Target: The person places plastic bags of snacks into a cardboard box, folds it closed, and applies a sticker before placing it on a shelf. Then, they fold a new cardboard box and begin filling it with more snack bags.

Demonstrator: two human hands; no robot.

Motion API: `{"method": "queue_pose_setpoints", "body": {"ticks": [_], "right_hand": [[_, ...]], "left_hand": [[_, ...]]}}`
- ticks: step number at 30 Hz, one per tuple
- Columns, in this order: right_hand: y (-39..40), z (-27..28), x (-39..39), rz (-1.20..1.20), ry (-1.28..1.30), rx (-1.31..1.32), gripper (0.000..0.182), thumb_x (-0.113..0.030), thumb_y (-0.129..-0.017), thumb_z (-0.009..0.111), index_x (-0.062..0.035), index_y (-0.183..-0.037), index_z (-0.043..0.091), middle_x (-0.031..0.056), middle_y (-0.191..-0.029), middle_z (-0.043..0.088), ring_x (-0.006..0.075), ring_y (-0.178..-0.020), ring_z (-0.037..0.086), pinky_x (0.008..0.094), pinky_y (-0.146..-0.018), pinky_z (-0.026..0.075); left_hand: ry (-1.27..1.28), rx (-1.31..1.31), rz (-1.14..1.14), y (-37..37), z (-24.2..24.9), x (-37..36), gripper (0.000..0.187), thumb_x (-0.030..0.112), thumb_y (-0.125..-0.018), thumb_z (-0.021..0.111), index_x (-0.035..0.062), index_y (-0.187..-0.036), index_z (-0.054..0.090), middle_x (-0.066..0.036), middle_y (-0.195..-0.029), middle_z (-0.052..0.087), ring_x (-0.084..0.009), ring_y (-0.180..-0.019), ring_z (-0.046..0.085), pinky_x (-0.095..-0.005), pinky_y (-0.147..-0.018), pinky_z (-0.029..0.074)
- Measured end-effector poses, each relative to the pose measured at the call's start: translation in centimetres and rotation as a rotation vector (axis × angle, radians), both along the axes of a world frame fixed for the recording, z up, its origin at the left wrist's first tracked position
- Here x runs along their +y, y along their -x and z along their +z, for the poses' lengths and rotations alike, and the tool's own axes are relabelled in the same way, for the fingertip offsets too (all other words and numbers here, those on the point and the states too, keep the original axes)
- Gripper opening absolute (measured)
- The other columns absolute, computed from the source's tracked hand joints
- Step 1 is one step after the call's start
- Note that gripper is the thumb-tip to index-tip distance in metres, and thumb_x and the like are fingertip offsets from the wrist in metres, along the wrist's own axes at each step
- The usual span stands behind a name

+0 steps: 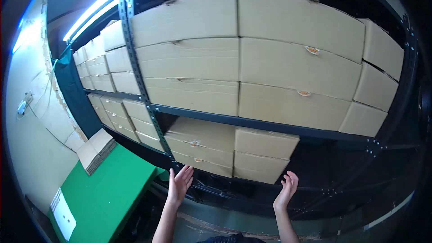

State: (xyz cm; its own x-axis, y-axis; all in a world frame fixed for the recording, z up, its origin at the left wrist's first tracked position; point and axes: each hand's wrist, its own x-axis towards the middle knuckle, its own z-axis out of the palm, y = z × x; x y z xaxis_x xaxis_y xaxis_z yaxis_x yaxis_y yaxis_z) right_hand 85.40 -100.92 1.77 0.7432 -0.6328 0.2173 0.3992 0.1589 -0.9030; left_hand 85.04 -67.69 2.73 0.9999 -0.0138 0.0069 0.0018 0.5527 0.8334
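My left hand point(180, 184) is raised in front of the lower shelf with its fingers stretched out, just below a cardboard box point(211, 165) at the left of that shelf. My right hand point(287, 190) stands off to the right, palm turned inward and fingers slightly bent and apart, near the lower corner of another cardboard box point(256, 167). Nothing is in either hand. Each of these boxes has one more stacked on it: a box point(204, 132) on the left and a box point(265, 143) on the right.
A dark metal rack point(198, 114) carries several large boxes point(297, 72) on its upper shelf. More boxes point(119, 112) fill the bay to the left. Flattened cardboard point(95, 149) and a white sheet point(63, 216) lie on a green table point(110, 191).
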Motion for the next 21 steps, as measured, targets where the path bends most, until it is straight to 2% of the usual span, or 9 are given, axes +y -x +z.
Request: {"method": "queue_pose_setpoints", "body": {"ticks": [6,13,21], "right_hand": [[-0.2,-0.9,9.9,0.352,0.020,0.031,0.031,-0.025,-0.086,0.046,-0.0037,-0.108,0.048,0.0068,-0.108,0.051,0.0148,-0.096,0.048,0.0279,-0.079,0.039],[1.8,-0.2,25.9,0.897,-0.091,0.105,0.027,-0.020,-0.088,0.042,-0.0049,-0.110,0.048,0.0067,-0.108,0.052,0.0127,-0.095,0.049,0.0257,-0.076,0.039],[9.2,-1.0,42.8,1.440,-0.182,0.213,0.024,-0.019,-0.090,0.041,-0.0049,-0.107,0.049,0.0075,-0.106,0.053,0.0131,-0.093,0.049,0.0263,-0.076,0.039]], "left_hand": [[0.158,0.009,0.413,9.7,-4.7,10.8,0.072,0.057,-0.088,0.022,0.0003,-0.133,0.026,-0.015,-0.137,0.031,-0.0254,-0.127,0.028,-0.0355,-0.104,0.021],[0.289,-0.085,0.948,27.5,-6.2,19.4,0.072,0.056,-0.088,0.026,0.0006,-0.133,0.026,-0.014,-0.136,0.032,-0.0248,-0.126,0.030,-0.0344,-0.102,0.024],[0.258,-0.193,1.518,48.2,-6.1,21.6,0.066,0.054,-0.087,0.032,0.0036,-0.131,0.031,-0.010,-0.133,0.038,-0.0199,-0.123,0.034,-0.0317,-0.100,0.027]]}}
